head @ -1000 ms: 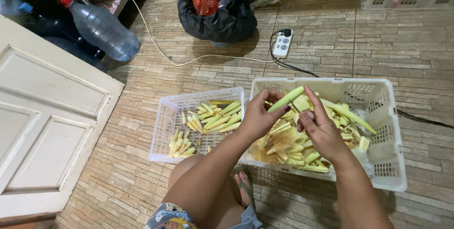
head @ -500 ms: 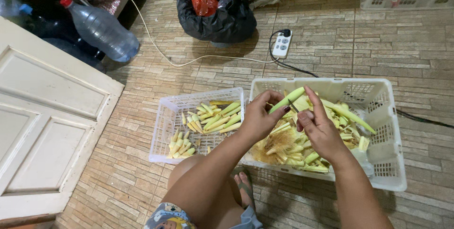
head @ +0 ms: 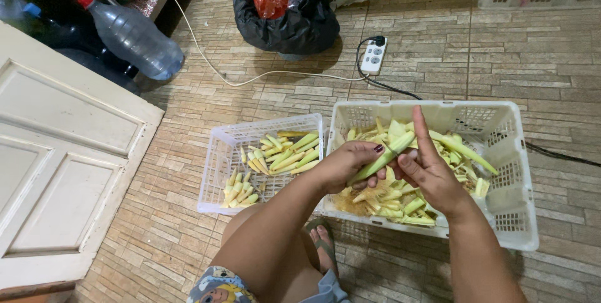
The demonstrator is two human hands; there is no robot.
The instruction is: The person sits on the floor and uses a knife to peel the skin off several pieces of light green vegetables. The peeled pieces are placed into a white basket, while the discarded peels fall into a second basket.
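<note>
Two hands meet over the large white basket (head: pixel 519 171) at right of centre: the left hand (head: pixel 347 165) has its fingers curled around a green husked stalk (head: pixel 383 158), while the right hand (head: pixel 432 174) touches it with fingers partly spread, index pointing up. Whether the right hand carries a blade cannot be told. Husks and trimmings lie beneath, partly hidden. Left of it, a smaller white basket (head: pixel 219 171) holds pale peeled pieces (head: pixel 285 156). Upper centre sits a black bag (head: pixel 294 18) with a red one inside; upper left, a clear bottle (head: pixel 134 37), red-capped.
</note>
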